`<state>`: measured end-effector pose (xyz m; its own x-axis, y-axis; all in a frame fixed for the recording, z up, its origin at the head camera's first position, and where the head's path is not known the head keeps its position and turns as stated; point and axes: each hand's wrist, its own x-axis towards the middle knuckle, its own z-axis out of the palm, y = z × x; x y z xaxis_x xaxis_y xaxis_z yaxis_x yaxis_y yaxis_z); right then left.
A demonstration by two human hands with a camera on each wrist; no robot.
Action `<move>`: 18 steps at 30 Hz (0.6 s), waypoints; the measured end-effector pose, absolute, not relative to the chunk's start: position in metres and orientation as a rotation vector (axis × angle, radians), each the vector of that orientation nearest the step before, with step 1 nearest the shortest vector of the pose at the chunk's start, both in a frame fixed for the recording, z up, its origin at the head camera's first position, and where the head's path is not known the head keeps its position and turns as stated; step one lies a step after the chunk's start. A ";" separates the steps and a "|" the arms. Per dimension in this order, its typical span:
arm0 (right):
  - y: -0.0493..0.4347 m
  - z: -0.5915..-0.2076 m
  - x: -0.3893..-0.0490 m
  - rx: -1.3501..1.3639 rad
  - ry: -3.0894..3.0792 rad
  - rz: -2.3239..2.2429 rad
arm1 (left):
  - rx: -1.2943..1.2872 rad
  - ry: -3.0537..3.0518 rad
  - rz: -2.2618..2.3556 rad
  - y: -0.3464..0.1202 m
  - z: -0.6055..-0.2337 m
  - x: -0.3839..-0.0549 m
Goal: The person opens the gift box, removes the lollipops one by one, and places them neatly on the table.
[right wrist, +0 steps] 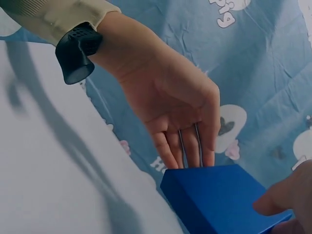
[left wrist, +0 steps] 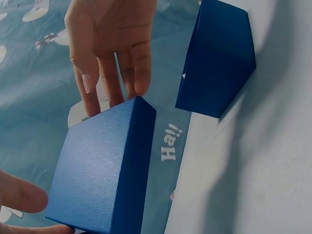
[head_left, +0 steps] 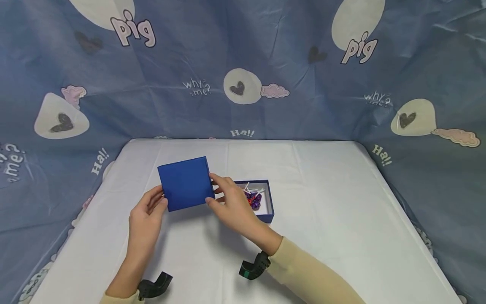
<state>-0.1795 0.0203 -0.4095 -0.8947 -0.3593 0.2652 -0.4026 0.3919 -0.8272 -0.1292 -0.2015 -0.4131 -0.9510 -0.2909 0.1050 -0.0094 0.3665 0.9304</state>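
Hovering above the bench (head_left: 322, 211), the blue lid (head_left: 186, 184) is pinched by the left hand (head_left: 146, 219) at its 9 o'clock edge and by the right hand (head_left: 237, 207) at its 3 o'clock edge; I note the open box (head_left: 267, 218) at 3 o'clock from it. Should either fingertip hold loosen, the lid could slip and drop onto the bench or the box. Head view shows purple lollipops (head_left: 256, 202) inside; left wrist view gives only the box's outer walls.
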 end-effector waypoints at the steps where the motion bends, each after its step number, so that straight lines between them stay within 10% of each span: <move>1: 0.018 -0.410 -0.180 0.709 -2.584 1.569 | 0.278 -2.376 -1.632 -0.203 -0.413 -0.129; 18: -0.011 -0.434 -0.185 0.754 -2.564 1.659 | 0.422 -2.333 -1.718 -0.233 -0.427 -0.137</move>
